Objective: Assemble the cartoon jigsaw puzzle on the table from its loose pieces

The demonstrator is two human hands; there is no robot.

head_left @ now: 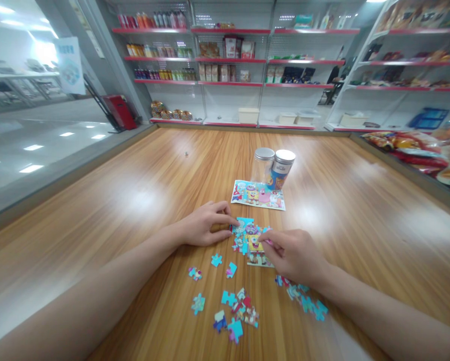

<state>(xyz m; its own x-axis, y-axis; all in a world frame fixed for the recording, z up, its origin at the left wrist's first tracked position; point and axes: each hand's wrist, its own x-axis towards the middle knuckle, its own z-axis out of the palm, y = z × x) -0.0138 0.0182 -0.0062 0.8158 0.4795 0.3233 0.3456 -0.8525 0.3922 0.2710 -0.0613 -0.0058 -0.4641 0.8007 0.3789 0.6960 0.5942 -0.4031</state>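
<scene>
On the table (pixel 195 175), the loosely open left hand (pixel 204 224) touches the puzzle (pixel 243 226); the right hand (pixel 298 253) pinches a piece (pixel 269 243), apparently mid-fitting, which calls for aligning edges.

Picture card (pixel 260 195) behind the puzzle (pixel 252 230)

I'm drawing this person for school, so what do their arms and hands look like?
The left arm and right arm are bare as far as they show, narrowing toward the hands, with no sleeves in view. The left hand and right hand wear no gloves, and I see no watch, bracelet or markings.
</scene>
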